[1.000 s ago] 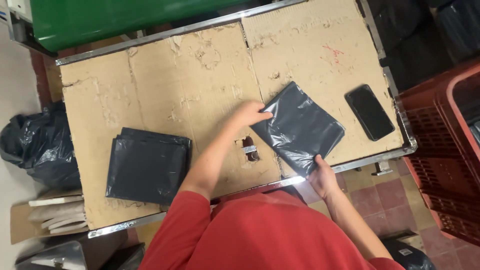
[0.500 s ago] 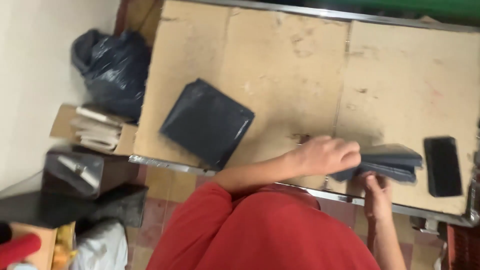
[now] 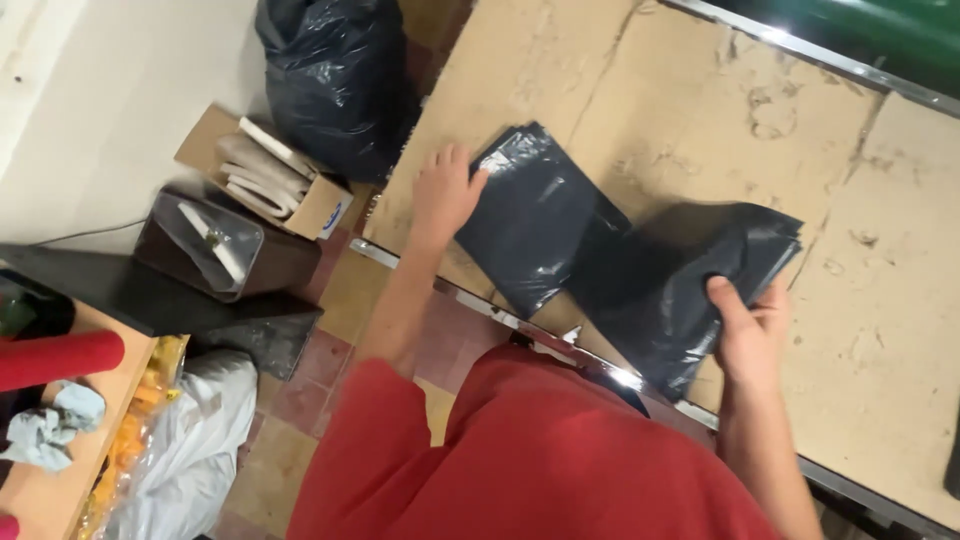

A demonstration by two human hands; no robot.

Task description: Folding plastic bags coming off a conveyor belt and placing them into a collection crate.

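1. Folded black plastic bag (image 3: pixel 690 285) in the right hand (image 3: pixel 750 335), thumb on top and fingers under its near edge, clamped on it. It lies low over the desk (image 3: pixel 700 130), near the desk's front rail.
2. Stack of black bags (image 3: pixel 535 225) lies flat on the desk just left of the held bag; the two overlap or touch at the stack's right corner, cannot tell which.
3. Left hand (image 3: pixel 442 192) rests at the stack's left edge, fingers apart and flat, fingertips touching the stack, nothing gripped.
4. Desk top is worn brown cardboard sheets, scuffed and torn in patches, with a seam running away from the stack. Metal rail (image 3: pixel 480 300) edges the front, just below the stack.
5. Green surface (image 3: pixel 880 40) behind the desk's far rail, well apart from the stack.
6. Dark flat thing (image 3: pixel 952 465) at the frame's right edge on the desk, mostly cut off, kind unclear.
7. Full black rubbish sack (image 3: pixel 335 80) on the floor left of the stack, against the desk's side.
8. Open cardboard box (image 3: pixel 265 175) with folded pale material, just left of the sack; brown bin (image 3: pixel 215 245) below it.
9. Floor (image 3: pixel 330 370) is red-brown tile; pale wall (image 3: pixel 110 110) far left.
10. White plastic bag (image 3: pixel 190 440) on the floor, beside a wooden shelf (image 3: pixel 50 480) holding a red roll (image 3: pixel 55 358) and a crumpled cloth (image 3: pixel 50 425).
11. Person wears a red shirt (image 3: pixel 540 450).
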